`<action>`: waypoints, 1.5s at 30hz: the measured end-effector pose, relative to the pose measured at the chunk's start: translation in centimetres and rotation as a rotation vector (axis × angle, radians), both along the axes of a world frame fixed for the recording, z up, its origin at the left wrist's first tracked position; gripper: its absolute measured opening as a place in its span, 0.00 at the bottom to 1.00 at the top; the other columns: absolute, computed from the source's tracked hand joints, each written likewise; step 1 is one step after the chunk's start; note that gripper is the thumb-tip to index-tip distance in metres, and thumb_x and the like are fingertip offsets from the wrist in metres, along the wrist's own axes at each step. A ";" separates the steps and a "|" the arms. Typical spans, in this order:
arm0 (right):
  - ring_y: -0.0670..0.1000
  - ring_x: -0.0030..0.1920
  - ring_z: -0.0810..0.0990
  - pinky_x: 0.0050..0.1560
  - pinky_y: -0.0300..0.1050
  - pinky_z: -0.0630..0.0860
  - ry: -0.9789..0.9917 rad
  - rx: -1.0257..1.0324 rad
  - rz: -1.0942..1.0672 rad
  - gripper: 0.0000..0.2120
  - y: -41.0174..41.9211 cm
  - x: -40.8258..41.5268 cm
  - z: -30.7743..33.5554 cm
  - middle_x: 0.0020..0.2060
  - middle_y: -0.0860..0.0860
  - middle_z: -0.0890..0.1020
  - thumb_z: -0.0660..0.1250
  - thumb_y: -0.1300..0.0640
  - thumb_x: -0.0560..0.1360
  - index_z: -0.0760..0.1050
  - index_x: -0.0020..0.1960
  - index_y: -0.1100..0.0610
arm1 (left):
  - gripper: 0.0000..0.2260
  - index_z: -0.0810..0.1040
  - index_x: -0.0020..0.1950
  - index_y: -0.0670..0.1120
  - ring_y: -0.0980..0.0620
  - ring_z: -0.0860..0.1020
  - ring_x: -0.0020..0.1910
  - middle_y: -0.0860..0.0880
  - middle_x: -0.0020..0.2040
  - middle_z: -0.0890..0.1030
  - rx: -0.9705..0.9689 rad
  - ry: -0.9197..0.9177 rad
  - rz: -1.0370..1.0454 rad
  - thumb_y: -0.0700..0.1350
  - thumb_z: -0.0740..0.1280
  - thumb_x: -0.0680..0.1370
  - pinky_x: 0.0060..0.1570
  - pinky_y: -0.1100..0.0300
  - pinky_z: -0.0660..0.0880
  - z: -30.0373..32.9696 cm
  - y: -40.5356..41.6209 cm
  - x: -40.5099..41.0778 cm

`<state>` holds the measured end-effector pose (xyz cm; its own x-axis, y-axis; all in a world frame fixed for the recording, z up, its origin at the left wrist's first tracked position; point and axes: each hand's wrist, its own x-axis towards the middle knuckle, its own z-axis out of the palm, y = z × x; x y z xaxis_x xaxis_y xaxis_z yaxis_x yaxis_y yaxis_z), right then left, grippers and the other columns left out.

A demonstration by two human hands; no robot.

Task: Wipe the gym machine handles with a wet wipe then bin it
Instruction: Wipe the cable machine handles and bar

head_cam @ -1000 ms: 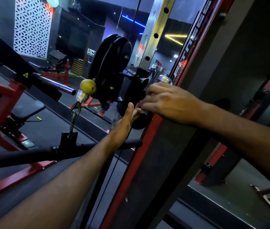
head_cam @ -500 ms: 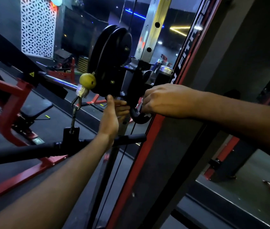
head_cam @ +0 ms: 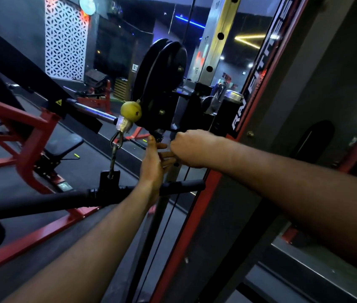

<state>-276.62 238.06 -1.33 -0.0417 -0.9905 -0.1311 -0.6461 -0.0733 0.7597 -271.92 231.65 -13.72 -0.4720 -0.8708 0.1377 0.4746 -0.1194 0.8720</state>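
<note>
Both hands meet just below the black pulley (head_cam: 162,84): left hand (head_cam: 154,162) spread, fingers straight; right hand (head_cam: 186,147) curled, its contents hidden. Black bar handle (head_cam: 182,185) hangs just beneath them.

black pulley wheel (head_cam: 162,84) looks like smooth plastic w/ a slight sheen. yellow-green ball stopper (head_cam: 130,111) is dull, scuffed, prob rubber. below it a bright metal clip (head_cam: 116,139). bar handle (head_cam: 41,200), near left, has matt black grip covering, fine-textured. upright (head_cam: 219,47), far right, is brushed metal w/ holes. red frame (head_cam: 15,132) on the left is glossy painted metal.
</note>
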 end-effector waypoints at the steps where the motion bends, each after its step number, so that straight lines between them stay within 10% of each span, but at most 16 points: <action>1: 0.55 0.48 0.80 0.49 0.48 0.79 -0.016 0.051 -0.038 0.09 0.0 -0.1 0.3 0.52 0.53 0.77 0.63 0.59 0.81 0.75 0.61 0.57 | 0.26 0.75 0.65 0.44 0.50 0.85 0.51 0.40 0.55 0.84 0.006 -0.009 0.007 0.61 0.48 0.86 0.42 0.64 0.77 -0.1 -0.1 0.0; 9: 0.44 0.35 0.70 0.43 0.43 0.70 -0.046 0.174 -0.072 0.10 -1.4 -0.2 1.7 0.41 0.47 0.73 0.65 0.59 0.80 0.70 0.41 0.53 | 0.24 0.77 0.59 0.50 0.47 0.84 0.53 0.41 0.55 0.84 -0.027 -0.038 0.020 0.64 0.48 0.85 0.52 0.57 0.78 -0.6 -0.2 0.1; 16: 0.57 0.58 0.81 0.50 0.49 0.76 -0.061 -0.024 -0.058 0.12 -4.0 -1.7 -1.0 0.61 0.56 0.78 0.63 0.61 0.82 0.74 0.64 0.60 | 0.22 0.77 0.54 0.53 0.56 0.86 0.43 0.47 0.46 0.86 -0.015 -0.010 0.019 0.61 0.48 0.86 0.43 0.64 0.76 0.1 -0.8 -0.2; 38: 0.60 0.58 0.80 0.39 0.51 0.72 -0.050 -0.306 -0.127 0.15 -6.4 -2.9 -2.6 0.62 0.56 0.77 0.66 0.63 0.79 0.74 0.65 0.60 | 0.29 0.77 0.62 0.47 0.47 0.84 0.52 0.41 0.55 0.84 0.034 -0.082 0.082 0.66 0.48 0.84 0.56 0.52 0.78 0.1 -0.7 -0.5; 45: 0.60 0.60 0.80 0.51 0.52 0.79 -0.111 -0.333 -0.158 0.14 -6.0 -3.4 -3.2 0.61 0.59 0.78 0.60 0.66 0.81 0.74 0.65 0.61 | 0.28 0.77 0.61 0.47 0.46 0.83 0.52 0.39 0.55 0.82 0.034 -0.078 0.081 0.66 0.47 0.84 0.56 0.50 0.78 -0.2 -0.5 0.0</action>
